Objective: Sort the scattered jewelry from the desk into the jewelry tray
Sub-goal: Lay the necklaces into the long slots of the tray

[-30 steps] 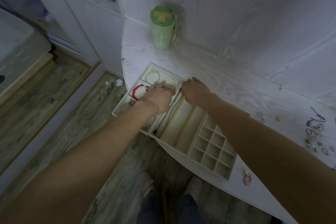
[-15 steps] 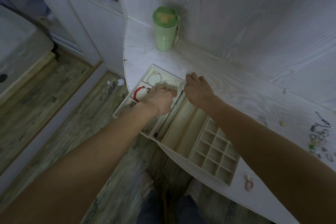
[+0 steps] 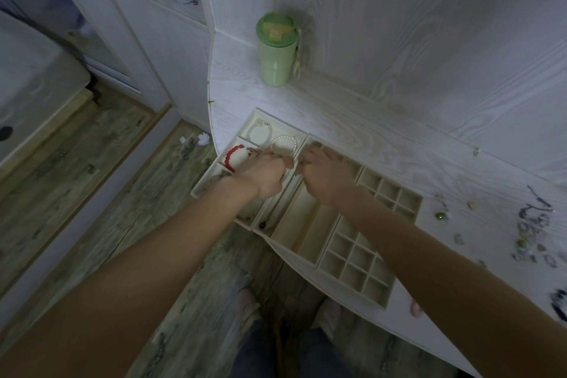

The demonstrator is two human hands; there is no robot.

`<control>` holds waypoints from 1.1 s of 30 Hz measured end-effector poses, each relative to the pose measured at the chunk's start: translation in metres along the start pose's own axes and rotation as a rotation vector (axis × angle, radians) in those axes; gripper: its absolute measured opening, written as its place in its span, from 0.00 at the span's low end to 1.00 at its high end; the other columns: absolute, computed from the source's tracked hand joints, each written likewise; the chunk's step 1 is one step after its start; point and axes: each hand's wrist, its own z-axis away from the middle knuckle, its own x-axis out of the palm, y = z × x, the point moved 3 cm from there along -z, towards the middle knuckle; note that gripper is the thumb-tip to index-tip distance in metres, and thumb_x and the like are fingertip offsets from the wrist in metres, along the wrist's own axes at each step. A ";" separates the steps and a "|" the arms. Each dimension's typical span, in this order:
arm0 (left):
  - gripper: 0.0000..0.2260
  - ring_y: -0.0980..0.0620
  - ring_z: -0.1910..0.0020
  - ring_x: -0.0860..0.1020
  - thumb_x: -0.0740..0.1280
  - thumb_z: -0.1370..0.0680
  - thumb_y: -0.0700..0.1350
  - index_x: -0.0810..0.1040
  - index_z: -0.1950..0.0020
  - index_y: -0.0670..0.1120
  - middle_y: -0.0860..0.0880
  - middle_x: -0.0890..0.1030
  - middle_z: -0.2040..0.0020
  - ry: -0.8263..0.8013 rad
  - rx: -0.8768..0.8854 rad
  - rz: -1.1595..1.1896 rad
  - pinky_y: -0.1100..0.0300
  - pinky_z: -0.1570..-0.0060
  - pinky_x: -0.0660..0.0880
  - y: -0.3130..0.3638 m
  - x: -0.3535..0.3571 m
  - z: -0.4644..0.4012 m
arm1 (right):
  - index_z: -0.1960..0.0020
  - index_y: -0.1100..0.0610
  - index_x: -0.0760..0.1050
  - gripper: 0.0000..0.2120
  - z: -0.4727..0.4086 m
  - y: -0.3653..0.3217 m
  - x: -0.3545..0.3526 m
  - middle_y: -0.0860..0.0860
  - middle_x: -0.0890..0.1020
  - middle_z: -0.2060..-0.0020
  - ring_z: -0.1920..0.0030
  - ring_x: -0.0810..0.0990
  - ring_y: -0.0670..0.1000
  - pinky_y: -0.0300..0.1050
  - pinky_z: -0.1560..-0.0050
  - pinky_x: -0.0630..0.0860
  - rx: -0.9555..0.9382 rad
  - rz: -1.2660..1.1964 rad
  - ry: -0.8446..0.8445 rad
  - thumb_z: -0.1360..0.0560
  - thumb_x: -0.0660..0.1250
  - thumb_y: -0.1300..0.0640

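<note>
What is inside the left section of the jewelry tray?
The jewelry tray holds a red bracelet, a pearl bracelet and a pale bracelet; the left hand covers the nearer compartments.

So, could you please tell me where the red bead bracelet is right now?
In the head view, the red bead bracelet lies in a left-side compartment of the jewelry tray, just left of the left hand and below-left of the white pearl bracelet.
</note>
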 end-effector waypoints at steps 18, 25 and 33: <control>0.28 0.46 0.31 0.65 0.59 0.26 0.32 0.66 0.28 0.50 0.45 0.71 0.32 0.067 0.062 0.048 0.56 0.35 0.63 -0.019 0.034 0.067 | 0.34 0.49 0.73 0.19 0.042 -0.065 0.017 0.48 0.65 0.31 0.29 0.58 0.52 0.46 0.27 0.52 -0.049 -0.172 -0.099 0.23 0.60 0.60; 0.25 0.46 0.30 0.64 0.59 0.24 0.34 0.67 0.28 0.51 0.45 0.68 0.29 0.069 0.055 0.085 0.54 0.34 0.64 -0.027 0.041 0.085 | 0.36 0.50 0.75 0.16 0.047 -0.082 0.023 0.49 0.69 0.33 0.33 0.63 0.53 0.47 0.29 0.56 -0.052 -0.121 -0.149 0.22 0.60 0.53; 0.28 0.48 0.29 0.63 0.60 0.25 0.33 0.62 0.26 0.50 0.47 0.66 0.28 0.067 0.064 0.094 0.54 0.32 0.64 -0.026 0.041 0.094 | 0.34 0.51 0.73 0.17 0.052 -0.087 0.025 0.50 0.70 0.34 0.33 0.63 0.53 0.47 0.28 0.54 -0.029 -0.098 -0.153 0.22 0.59 0.54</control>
